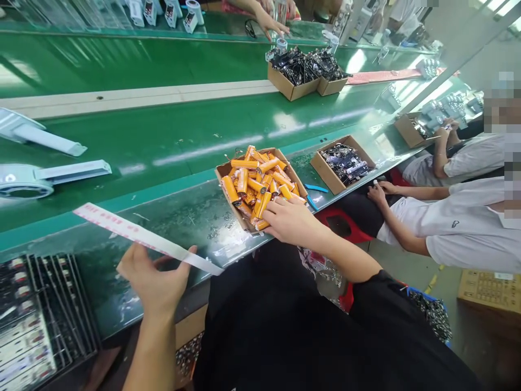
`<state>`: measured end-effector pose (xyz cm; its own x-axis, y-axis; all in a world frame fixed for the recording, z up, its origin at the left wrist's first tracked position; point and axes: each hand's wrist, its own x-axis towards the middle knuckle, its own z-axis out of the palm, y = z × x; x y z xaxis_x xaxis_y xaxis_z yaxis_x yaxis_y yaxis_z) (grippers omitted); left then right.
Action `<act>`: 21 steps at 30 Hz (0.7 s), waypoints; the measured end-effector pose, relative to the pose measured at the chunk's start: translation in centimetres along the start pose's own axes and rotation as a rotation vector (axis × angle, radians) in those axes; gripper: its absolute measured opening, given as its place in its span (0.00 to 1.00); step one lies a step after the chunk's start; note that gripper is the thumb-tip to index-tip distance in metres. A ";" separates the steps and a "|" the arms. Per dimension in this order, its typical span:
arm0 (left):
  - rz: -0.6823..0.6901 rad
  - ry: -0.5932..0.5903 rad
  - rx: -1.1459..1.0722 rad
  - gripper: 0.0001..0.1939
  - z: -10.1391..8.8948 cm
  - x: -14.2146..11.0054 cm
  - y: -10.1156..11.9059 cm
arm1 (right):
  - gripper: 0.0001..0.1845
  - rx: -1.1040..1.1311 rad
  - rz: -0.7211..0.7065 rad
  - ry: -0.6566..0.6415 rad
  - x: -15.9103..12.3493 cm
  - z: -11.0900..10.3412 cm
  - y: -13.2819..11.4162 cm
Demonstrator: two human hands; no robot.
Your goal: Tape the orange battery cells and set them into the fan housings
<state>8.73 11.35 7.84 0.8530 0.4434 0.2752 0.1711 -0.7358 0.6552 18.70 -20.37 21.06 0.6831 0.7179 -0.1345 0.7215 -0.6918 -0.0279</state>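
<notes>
My left hand (157, 277) is closed on a long white strip with red print (142, 236), pinched between thumb and fingers above the bench edge. The strip slants down to the right, its lower end near my black shirt. At the near right side of an open cardboard box (241, 221), my right hand (291, 220) reaches in with bent fingers on the orange cylindrical batteries (256, 182). Its fingers seem closed on a battery at the near edge, though the fingertips are partly hidden. The batteries lie heaped in the box, wrapped in orange with pale ends.
Blue-handled cutters (315, 194) lie right of the battery box, by a box of small circuit boards (345, 163). More board-filled boxes (301, 76) stand across the green belt (183, 130). White device housings (52, 176) lie left. Stacked board panels (49, 315) stand lower left. Co-workers (448, 217) sit right.
</notes>
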 end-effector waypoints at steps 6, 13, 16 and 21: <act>0.064 0.021 0.025 0.37 -0.8 -0.4 0.9 | 0.06 -0.073 0.012 -0.016 -0.1 0.1 -0.5; 0.126 0.032 0.077 0.36 -0.9 -0.4 1.0 | 0.06 0.048 -0.080 0.082 -1.0 2.1 1.6; 0.128 0.037 0.097 0.34 -0.9 -0.4 1.2 | 0.09 0.098 -0.094 0.101 -1.1 2.6 1.7; 0.097 0.035 0.056 0.36 -0.9 -0.1 0.6 | 0.12 0.052 -0.039 0.132 -1.2 3.0 0.6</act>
<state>8.32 11.30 8.87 0.8491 0.3860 0.3607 0.1169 -0.8031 0.5843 17.97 -21.90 18.19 0.6658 0.7461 -0.0007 0.7436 -0.6636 -0.0822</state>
